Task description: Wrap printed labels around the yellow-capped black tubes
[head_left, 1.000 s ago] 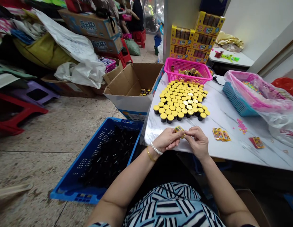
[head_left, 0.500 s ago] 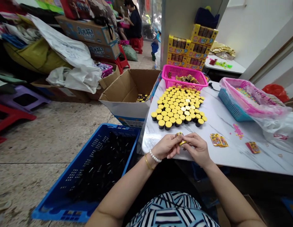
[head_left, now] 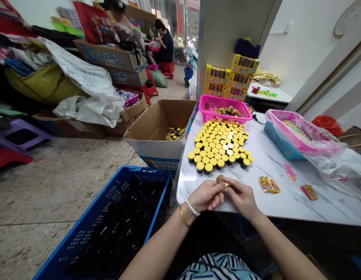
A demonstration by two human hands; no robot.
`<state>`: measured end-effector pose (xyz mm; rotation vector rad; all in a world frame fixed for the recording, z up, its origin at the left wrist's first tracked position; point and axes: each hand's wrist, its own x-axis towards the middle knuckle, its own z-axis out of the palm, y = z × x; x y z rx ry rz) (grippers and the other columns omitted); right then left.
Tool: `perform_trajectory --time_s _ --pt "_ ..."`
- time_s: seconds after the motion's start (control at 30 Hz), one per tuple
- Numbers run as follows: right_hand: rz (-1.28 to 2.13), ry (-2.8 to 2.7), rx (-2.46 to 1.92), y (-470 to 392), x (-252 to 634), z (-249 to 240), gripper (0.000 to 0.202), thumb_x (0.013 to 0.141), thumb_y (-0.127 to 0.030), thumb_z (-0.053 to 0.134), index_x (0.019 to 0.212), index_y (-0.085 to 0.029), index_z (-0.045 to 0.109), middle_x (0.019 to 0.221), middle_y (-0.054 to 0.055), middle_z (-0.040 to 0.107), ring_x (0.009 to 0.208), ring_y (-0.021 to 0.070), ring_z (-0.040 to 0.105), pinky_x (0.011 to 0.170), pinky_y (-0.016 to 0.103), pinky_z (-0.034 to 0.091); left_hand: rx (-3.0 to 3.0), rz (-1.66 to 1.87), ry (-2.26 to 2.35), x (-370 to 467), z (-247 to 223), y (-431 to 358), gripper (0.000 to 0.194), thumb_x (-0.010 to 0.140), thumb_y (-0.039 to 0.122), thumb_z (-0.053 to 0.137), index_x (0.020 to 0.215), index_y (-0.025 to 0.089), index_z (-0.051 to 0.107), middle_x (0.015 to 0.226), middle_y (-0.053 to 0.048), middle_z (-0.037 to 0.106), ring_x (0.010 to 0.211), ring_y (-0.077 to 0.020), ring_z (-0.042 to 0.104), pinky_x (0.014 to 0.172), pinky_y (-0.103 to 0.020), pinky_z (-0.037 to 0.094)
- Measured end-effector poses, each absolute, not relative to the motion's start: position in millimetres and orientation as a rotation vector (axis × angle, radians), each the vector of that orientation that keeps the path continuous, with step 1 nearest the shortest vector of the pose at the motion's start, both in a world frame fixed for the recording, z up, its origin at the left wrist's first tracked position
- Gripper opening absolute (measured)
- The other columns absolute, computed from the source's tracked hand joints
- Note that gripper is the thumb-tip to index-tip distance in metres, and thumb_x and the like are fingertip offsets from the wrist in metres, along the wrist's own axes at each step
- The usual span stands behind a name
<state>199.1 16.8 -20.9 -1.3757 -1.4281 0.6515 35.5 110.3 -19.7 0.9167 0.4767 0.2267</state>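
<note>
My left hand (head_left: 208, 195), with a pearl bracelet and a gold bangle at its wrist, is closed on a small yellow-lidded container (head_left: 220, 179) with a printed wrap. From the other side, the fingertips of my right hand (head_left: 244, 197) pinch the same container near its yellow part. Both hands are just over the front edge of the white marbled table (head_left: 186, 188), and my fingers cover much of the container. Beyond them stand many black containers with yellow lids (head_left: 211, 149), packed close together.
A pink basket (head_left: 224, 116) of wrapped pieces stands behind the containers. Right of my hands lie small printed packets (head_left: 268, 184), pink bits (head_left: 290, 172) and a blue basket (head_left: 282, 142) lined with plastic. A blue crate (head_left: 110, 206) of black pieces and a cardboard box (head_left: 148, 134) are at left.
The view has tilted up slightly, so the table sits lower. The container has turned between my fingers, its end now facing up and left. Both hands still hold it.
</note>
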Motion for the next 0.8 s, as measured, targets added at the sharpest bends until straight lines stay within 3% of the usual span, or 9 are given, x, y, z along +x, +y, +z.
perform_trajectory --time_s 0.1,0.2,0.27,0.4,0.47,0.63,0.8 --pt "0.584 -1.559 -1.378 18 204 -16 0.032 0.098 -0.026 0.061 0.128 -0.033 0.073 0.124 0.002 0.077 0.112 0.0228 0.075 0.103 0.040 0.061 0.935 0.193 0.452 36 -22 111 0.060 0.081 0.065 0.073 0.059 0.010 0.064 0.036 -0.002 0.051 0.024 -0.0082 0.040 0.028 -0.019 0.023" --pt "0.383 -1.640 -1.414 53 223 9 0.032 0.097 -0.025 0.062 0.126 -0.033 0.074 0.122 0.001 0.078 0.107 0.0226 0.077 0.097 0.038 0.063 0.871 0.163 0.419 36 -22 113 0.048 0.079 0.055 0.079 0.088 0.008 0.071 0.052 -0.003 0.065 0.029 -0.0100 0.049 0.028 -0.018 0.029" --pt "0.181 -1.607 -1.490 98 242 42 0.033 0.096 -0.027 0.062 0.127 -0.033 0.074 0.120 0.000 0.078 0.101 0.0221 0.078 0.095 0.038 0.063 0.849 0.141 0.410 36 -21 114 0.051 0.080 0.052 0.080 0.106 0.009 0.070 0.061 -0.005 0.070 0.033 -0.0106 0.053 0.029 -0.018 0.034" --pt "-0.173 -1.536 -1.629 193 288 113 0.043 0.092 -0.029 0.065 0.135 -0.028 0.068 0.118 0.003 0.079 0.089 0.0212 0.077 0.096 0.038 0.059 0.850 0.144 0.448 35 -17 113 0.055 0.082 0.054 0.078 0.111 0.008 0.067 0.062 -0.005 0.069 0.033 -0.0102 0.053 0.030 -0.017 0.036" --pt "-0.221 -1.597 -1.654 210 310 127 0.046 0.092 -0.032 0.066 0.137 -0.025 0.067 0.114 0.005 0.080 0.087 0.0207 0.075 0.093 0.037 0.057 0.843 0.161 0.449 35 -15 112 0.057 0.082 0.055 0.077 0.112 0.008 0.066 0.063 -0.004 0.069 0.034 -0.0100 0.054 0.031 -0.017 0.036" --pt "-0.347 -1.634 -1.791 111 340 82 0.020 0.094 -0.036 0.067 0.102 -0.024 0.082 0.089 0.004 0.078 0.081 0.0214 0.069 0.081 0.037 0.052 0.850 0.172 0.423 35 -13 110 0.054 0.085 0.057 0.074 0.112 0.010 0.064 0.066 -0.004 0.069 0.037 -0.0099 0.056 0.033 -0.017 0.039" --pt "-0.419 -1.520 -1.884 -18 352 -5 0.012 0.088 -0.033 0.075 0.091 -0.024 0.083 0.076 0.007 0.068 0.072 0.0218 0.058 0.069 0.038 0.044 0.882 0.139 0.419 36 -13 111 0.053 0.086 0.058 0.072 0.108 0.011 0.065 0.068 -0.004 0.069 0.040 -0.0094 0.057 0.035 -0.017 0.040"
